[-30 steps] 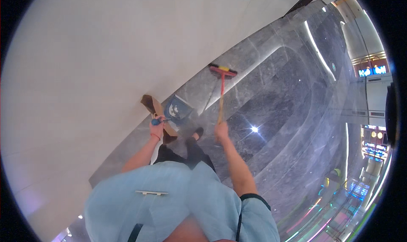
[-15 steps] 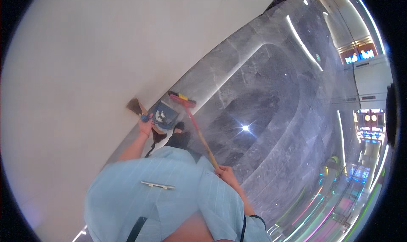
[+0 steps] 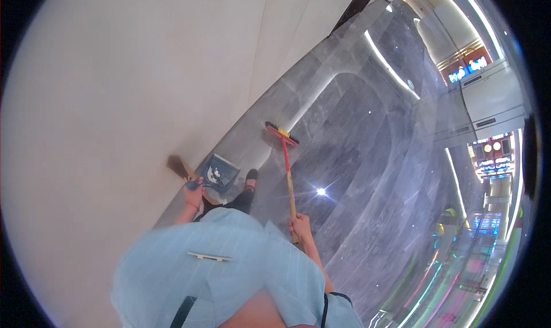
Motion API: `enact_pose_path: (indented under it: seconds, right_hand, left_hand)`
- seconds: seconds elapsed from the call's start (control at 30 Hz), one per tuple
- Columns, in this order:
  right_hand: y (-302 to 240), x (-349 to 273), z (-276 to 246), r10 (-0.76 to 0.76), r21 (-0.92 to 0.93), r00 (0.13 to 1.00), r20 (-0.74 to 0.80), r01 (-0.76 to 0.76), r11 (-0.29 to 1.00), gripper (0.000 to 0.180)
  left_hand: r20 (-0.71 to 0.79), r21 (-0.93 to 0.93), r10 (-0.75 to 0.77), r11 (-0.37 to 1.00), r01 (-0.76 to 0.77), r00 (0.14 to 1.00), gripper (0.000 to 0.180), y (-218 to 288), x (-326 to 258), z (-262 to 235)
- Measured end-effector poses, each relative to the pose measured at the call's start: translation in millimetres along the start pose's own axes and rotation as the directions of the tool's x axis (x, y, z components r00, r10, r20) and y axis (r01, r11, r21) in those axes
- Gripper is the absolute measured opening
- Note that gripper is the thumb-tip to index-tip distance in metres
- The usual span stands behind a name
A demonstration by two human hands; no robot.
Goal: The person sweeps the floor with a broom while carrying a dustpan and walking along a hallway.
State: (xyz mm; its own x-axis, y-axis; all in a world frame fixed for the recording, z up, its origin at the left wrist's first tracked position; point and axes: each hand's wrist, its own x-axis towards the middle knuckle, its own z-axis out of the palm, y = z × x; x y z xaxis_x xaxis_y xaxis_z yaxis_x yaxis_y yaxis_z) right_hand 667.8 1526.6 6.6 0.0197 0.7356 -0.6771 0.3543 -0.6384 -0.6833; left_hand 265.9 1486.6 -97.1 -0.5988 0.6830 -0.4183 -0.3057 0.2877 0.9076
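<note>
My right hand is wrapped round the wooden handle of a long-handled floor brush. The brush has a red head with black and yellow bristles, which rests on the grey floor ahead of me. My left hand is closed beside the wall, gripping a hand brush with brown bristles. A blue dustpan with whitish debris in it is right next to that hand. Whether the same fingers also hold the dustpan's handle is hidden.
A pale wall rises along my left, meeting the grey tiled floor at a slanting edge. My dark shoe is beside the dustpan. White cabinets and bright coloured lights are far to the right.
The floor brush's head has swung rightward, away from the wall, and its handle is more upright in view. My right hand has shifted a little forward. One shoe has come forward beside the dustpan.
</note>
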Motion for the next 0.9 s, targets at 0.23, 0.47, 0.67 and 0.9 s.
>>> enact_pose_path:
  seconds: [0.23,0.47,0.67,0.9]
  right_hand:
    - [-36.9,93.9,-48.8,-0.113,-0.009,0.993,0.019,0.114,0.993,0.008]
    - [-80.2,116.7,-72.3,-0.04,0.111,0.999,-0.01,0.041,0.993,0.005]
    - [-120.3,165.8,-108.5,-0.025,0.073,1.0,-0.004,0.025,0.997,0.007]
    - [-179.7,288.2,-180.1,-0.101,0.031,0.995,0.0,0.101,0.994,0.01]
  left_hand:
    - [0.042,0.039,0.026,0.999,-0.027,0.999,0.014,24.5,60.9,91.5]
    - [0.096,0.046,0.019,0.999,-0.023,0.995,0.017,53.5,109.5,182.8]
    - [0.117,0.041,0.044,0.998,-0.049,0.992,0.018,81.1,129.8,244.5]
    - [0.049,0.008,0.06,0.998,-0.06,0.997,0.017,88.1,164.8,322.7]
